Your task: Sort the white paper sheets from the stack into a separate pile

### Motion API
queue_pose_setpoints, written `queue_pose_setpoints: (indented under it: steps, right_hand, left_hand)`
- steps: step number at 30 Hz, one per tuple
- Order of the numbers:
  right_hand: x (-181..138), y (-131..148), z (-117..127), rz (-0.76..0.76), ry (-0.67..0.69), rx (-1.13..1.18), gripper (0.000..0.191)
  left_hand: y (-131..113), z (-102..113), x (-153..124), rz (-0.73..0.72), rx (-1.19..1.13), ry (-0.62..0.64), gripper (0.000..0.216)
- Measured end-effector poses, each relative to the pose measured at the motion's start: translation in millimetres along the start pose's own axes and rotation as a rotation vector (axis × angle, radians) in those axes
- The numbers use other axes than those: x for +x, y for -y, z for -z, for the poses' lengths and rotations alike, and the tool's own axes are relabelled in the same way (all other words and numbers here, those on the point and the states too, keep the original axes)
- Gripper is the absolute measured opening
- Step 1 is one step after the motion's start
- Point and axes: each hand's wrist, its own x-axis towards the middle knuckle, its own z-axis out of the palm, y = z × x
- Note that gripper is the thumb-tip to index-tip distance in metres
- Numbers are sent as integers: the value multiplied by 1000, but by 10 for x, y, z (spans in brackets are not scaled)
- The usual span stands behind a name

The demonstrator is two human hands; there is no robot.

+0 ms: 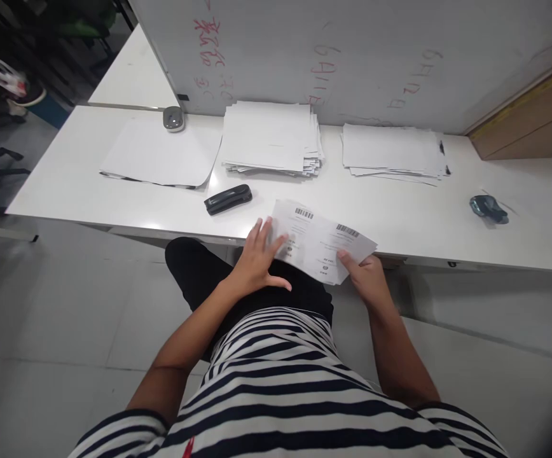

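A small set of printed sheets with barcodes lies at the near edge of the white table, partly overhanging it. My left hand rests flat on the sheets' left end, fingers stretched out and spread. My right hand pinches the sheets' right near corner, thumb on top. A black stapler lies on the table just left of the sheets, untouched.
Two stacks of paper sit at the back against a whiteboard. A large loose sheet lies at the left with a small grey round object behind it. A dark small object lies at the right.
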Motion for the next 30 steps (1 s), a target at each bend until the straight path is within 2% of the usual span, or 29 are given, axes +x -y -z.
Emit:
queue_pose_setpoints:
  steps: [1,3,5,8,11,14,18,21,24,27,30]
  right_hand:
    - [21,76,30,85,-11,-70,40]
    - [81,247,59,256,-36,-149,34]
    - [156,407,32,394,-76,-170,29]
    - [278,536,-114,498,-100,-128,30]
    - [382,483,-312,430,-71,-101,37]
    - [427,339,-464,323,-107,-105,41]
    - [401,199,-531,324,-205,-133,42]
    - [370,143,-476,302,-260,-194,43]
    - [352,98,-353,312,-305,-209,44]
    - [337,67,-243,255,-227,-133,47]
    - [298,77,-216,132,-139,3,48]
  left_hand:
    - [5,56,43,61,-86,-59,116]
    - [26,180,165,176,-261,-184,118]
    - [55,294,300,251,-389,-244,101]
    - [107,368,440,327,-433,-233,63]
    - [160,282,459,449,-419,-240,42]
    - [179,127,399,540,-398,-254,40]
    - [115,46,332,559,-310,-238,39]
    - [84,158,356,495,-207,-225,39]
    - [200,368,438,420,12,-239,48]
    - [481,537,521,525,227,-237,53]
    - [755,601,544,626,258,-142,43]
